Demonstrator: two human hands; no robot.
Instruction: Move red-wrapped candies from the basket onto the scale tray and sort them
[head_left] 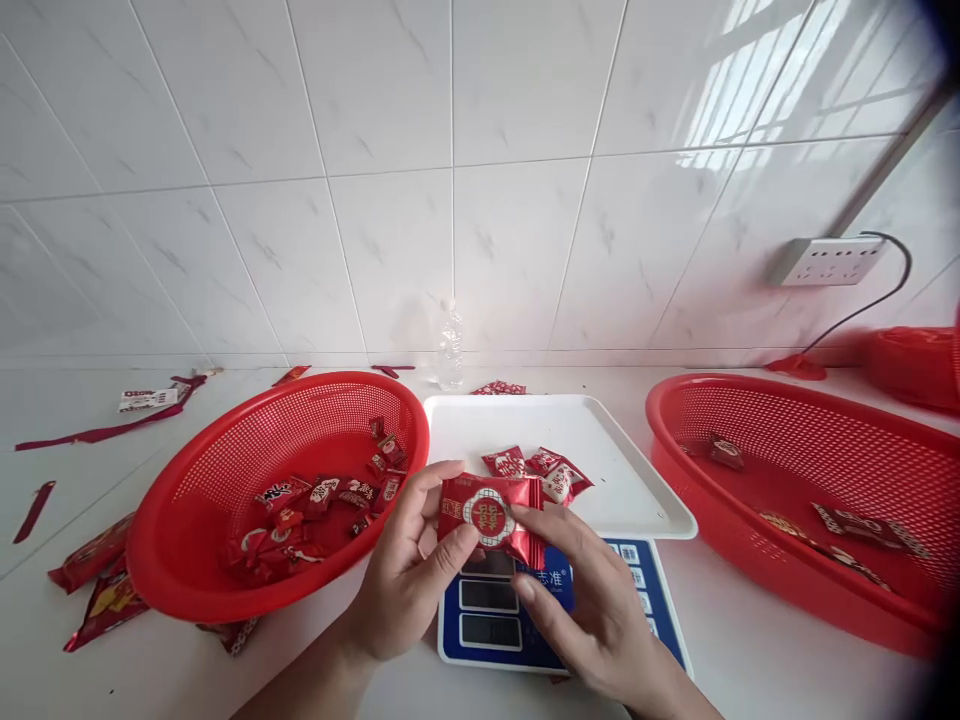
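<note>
A shiny red snack packet (489,515) with a round white emblem is held in my left hand (409,565), its thumb across the front and its fingers behind. My right hand (592,600) is at the packet's right end. Its index fingertip touches the front, while the thumb stands apart below. Just beneath both hands is a blue digital scale (480,655), partly covered by them. The scale's white tray (637,490) carries several small red packets (555,475) behind the held one.
Left stands a red perforated basket (187,500) with several wrapped sweets; right, another red basket (750,400) with a few packets. A clear bottle (451,350) stands near the tiled wall. Larger red packets (109,600) lie at the left. A power socket (832,262) is on the wall.
</note>
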